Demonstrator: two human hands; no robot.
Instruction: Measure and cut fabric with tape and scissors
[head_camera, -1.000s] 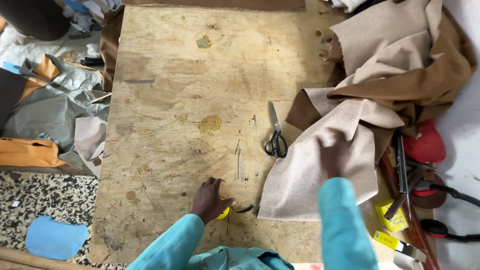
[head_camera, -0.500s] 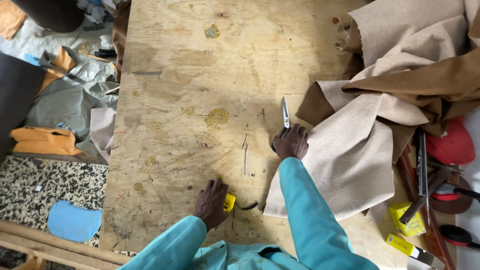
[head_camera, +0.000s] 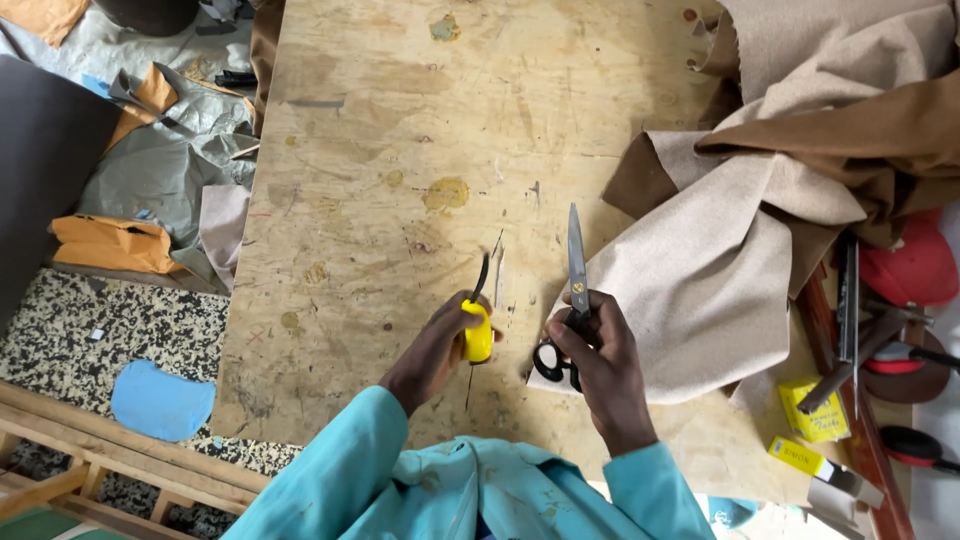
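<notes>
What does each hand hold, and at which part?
The left hand grips a small yellow tool by its yellow body. The right hand holds the scissors at their black handles, blades shut.

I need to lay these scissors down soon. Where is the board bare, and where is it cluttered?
Bare: the plywood board ahead of the left hand, from the yellow stain to the far edge. Crowded: right side, under the tan fabric, with tools and yellow boxes by the right hand.
</notes>
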